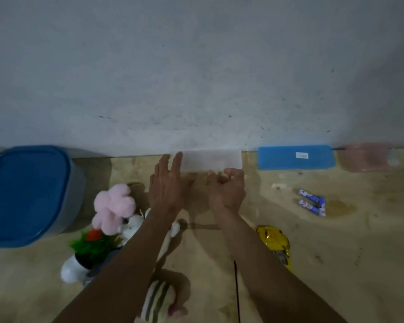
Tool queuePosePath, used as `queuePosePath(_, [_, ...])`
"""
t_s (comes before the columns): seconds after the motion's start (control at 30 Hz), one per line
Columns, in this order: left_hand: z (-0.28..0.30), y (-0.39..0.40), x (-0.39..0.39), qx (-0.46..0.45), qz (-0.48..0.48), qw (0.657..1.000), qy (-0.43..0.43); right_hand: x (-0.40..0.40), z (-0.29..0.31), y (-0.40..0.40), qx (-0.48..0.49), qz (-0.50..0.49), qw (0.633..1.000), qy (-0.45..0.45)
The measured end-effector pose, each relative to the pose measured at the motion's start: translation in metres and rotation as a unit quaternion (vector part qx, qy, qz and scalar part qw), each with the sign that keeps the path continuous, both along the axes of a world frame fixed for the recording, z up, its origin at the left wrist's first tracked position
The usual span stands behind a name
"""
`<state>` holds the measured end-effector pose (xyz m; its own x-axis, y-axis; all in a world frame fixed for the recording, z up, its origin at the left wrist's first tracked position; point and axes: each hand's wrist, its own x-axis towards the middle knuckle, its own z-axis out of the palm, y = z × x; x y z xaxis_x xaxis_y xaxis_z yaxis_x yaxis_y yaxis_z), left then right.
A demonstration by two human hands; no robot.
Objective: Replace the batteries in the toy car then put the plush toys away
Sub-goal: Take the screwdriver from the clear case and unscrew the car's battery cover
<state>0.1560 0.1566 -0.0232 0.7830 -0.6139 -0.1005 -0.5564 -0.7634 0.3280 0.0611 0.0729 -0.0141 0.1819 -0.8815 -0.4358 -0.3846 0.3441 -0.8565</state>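
Both my arms reach forward over a tan table toward the wall. My left hand (166,183) is flat with fingers stretched apart, holding nothing. My right hand (228,188) has its fingers curled in, and no object shows in it. A yellow toy car (276,244) lies just right of my right forearm, partly hidden by it. Blue and white batteries (313,202) lie further right. Plush toys sit to the left: a pink flower plush (113,207), a small white plush (132,226), a green and red plush (91,247) and a striped plush (156,303) near the bottom edge.
A large tub with a blue lid (26,194) stands at the left. Against the wall lie a translucent white box (211,162), a blue box (295,157) and a pink box (366,157). A small white scrap (279,185) lies near the batteries.
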Motion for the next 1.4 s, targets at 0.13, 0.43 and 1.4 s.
queuePosePath(0.13, [-0.011,-0.006,0.015,-0.038,-0.034,0.998,0.032,0.036,-0.011,0.005,0.051,-0.148,0.985,-0.068])
queuePosePath(0.43, [-0.016,-0.006,0.029,-0.050,-0.081,0.995,0.009,0.043,-0.014,0.004,0.203,-0.253,0.931,-0.168])
queuePosePath(1.4, [-0.007,0.002,0.020,-0.183,-0.005,0.980,0.083,-0.008,-0.017,-0.047,-0.374,0.345,0.845,0.161])
